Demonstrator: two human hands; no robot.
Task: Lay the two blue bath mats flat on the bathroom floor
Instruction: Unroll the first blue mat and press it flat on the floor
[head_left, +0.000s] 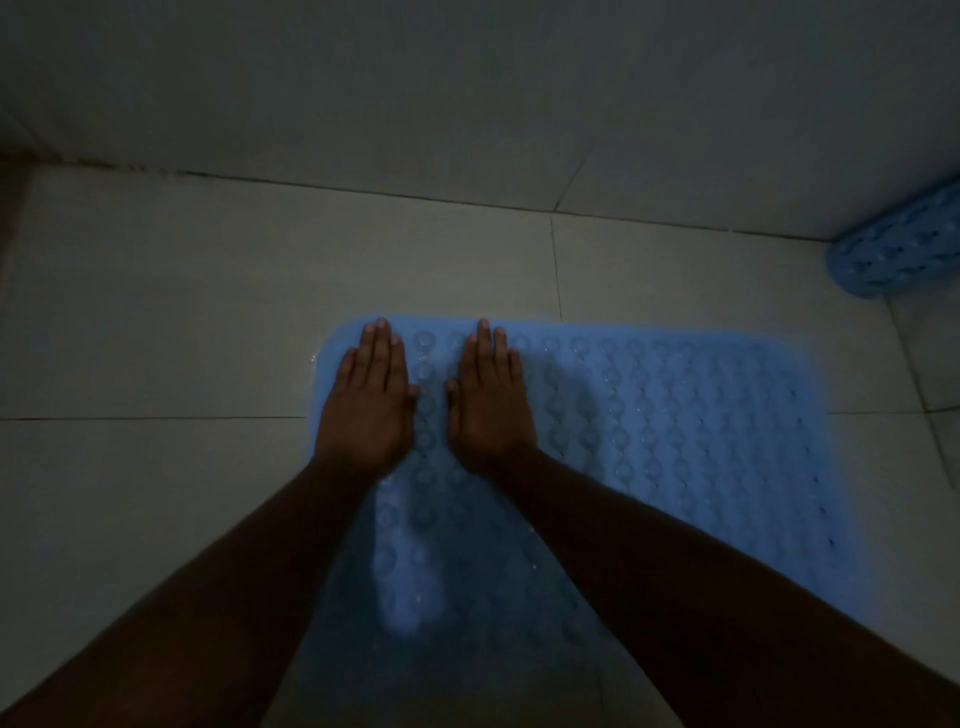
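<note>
Dim tiled floor (208, 322): left hand (366, 400) and right hand (491, 400) press open-palmed on the flat mat (675, 426); the rolled mat (898, 249) leans against the wall (467, 93).

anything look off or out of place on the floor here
One thing: the second blue mat is rolled up against the wall at the far right, not laid flat. The first mat lies spread on the tiled floor, with the left hand and right hand pressing palms down near its far left corner. No spill or damage shows.

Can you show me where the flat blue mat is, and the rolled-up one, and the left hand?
flat blue mat (675, 431): head view, bare bumpy middle.
rolled-up blue mat (898, 249): head view, curved side.
left hand (369, 405): head view, back of hand.
</note>
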